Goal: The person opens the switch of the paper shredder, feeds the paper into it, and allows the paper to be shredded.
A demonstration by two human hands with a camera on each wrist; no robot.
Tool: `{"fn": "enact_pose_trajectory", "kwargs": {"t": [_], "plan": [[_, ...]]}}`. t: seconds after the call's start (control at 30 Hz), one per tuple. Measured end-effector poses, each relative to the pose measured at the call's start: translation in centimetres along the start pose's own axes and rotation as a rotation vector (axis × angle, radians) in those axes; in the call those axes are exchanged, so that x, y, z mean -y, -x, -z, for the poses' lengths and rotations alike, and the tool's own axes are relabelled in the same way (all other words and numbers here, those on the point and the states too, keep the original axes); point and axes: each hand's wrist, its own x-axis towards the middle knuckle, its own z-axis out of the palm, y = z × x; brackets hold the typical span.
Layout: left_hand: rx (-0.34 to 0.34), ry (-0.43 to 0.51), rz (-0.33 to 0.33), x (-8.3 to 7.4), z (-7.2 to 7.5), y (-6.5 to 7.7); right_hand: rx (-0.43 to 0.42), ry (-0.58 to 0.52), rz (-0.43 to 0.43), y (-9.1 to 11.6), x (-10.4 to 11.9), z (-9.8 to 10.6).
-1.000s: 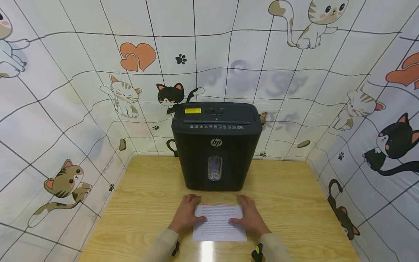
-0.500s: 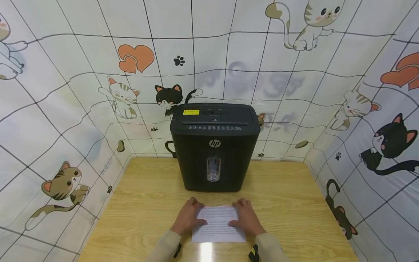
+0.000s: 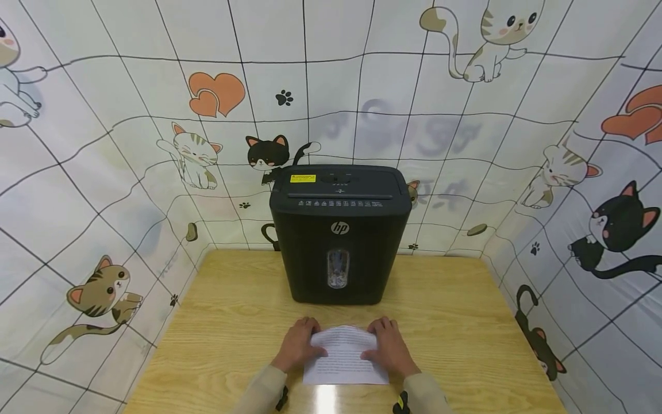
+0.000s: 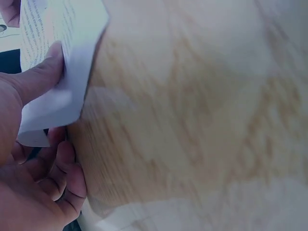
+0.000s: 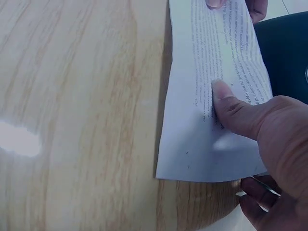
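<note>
A sheet of printed paper (image 3: 343,368) is between the two hands, its near part low over the table and its far edge bowed upward. On its left side the left hand (image 3: 298,347) grips it, with the thumb (image 4: 45,72) on the printed face and the fingers curled beneath. The right hand (image 3: 391,348) holds the opposite side the same way; its thumb (image 5: 231,106) lies across the text in the right wrist view. Just beyond the paper stands a black HP paper shredder (image 3: 310,253), upright, apart from both hands. Paper partly hides the fingertips.
The shredder has a feed slot (image 3: 339,196) on top and a small window (image 3: 338,269) in front, with shreds visible inside. Below lies a wooden table (image 3: 455,333). Cat-patterned cloth (image 3: 331,86) encloses the back and both sides.
The fingers of both hands have curled inward and under the far side of the paper. Its far edge, flat before, now bows upward. The shredder has stayed in place.
</note>
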Motion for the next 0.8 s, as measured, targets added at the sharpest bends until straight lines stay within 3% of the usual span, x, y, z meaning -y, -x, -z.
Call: {"fn": "enact_pose_trajectory", "kwargs": {"t": [0.23,0.4,0.63,0.8], "plan": [[0.021,0.036,0.043,0.9,-0.4,-0.2,-0.007,-0.061,-0.087,0.3,-0.2,0.0],[0.058,0.192,0.051,1.7,-0.1,-0.3,-0.021,-0.166,-0.144,0.5,-0.3,0.3],[0.097,0.468,0.104,2.6,0.9,-0.1,-0.008,-0.535,-0.332,0.5,-0.6,0.4],[0.086,0.543,0.145,3.1,1.4,0.0,-0.017,-0.577,-0.315,0.4,-1.0,0.5]]}}
